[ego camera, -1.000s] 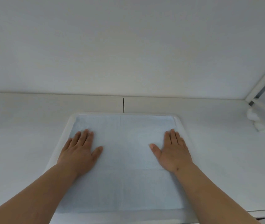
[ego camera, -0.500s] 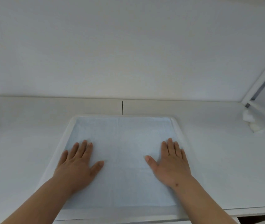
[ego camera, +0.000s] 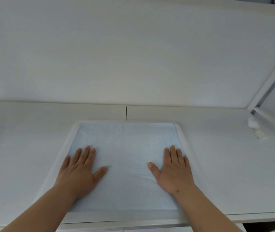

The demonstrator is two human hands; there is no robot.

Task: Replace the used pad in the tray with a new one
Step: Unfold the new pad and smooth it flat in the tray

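**Both hands flat on the pad in the tray**

From my seat I look down on a white table (ego camera: 24,164) with a shallow white tray (ego camera: 183,139) sitting near its front edge. A pale blue pad (ego camera: 126,148) lies spread inside the tray, covering almost all of its floor, with a faint fold line running down the middle.

My left hand (ego camera: 79,173) rests palm down on the pad's left part, fingers straight and close together, thumb spread toward the centre. My right hand (ego camera: 173,171) mirrors it on the right part, fingers straight, thumb pointing inward, the little finger near the pad's right edge. Neither hand grips anything; both lie flat against the pad, well apart from each other.

Behind the tray a white wall (ego camera: 133,56) rises from the table. At the far right, near the corner, sits a small white crumpled lump (ego camera: 253,125); I cannot tell what it is.
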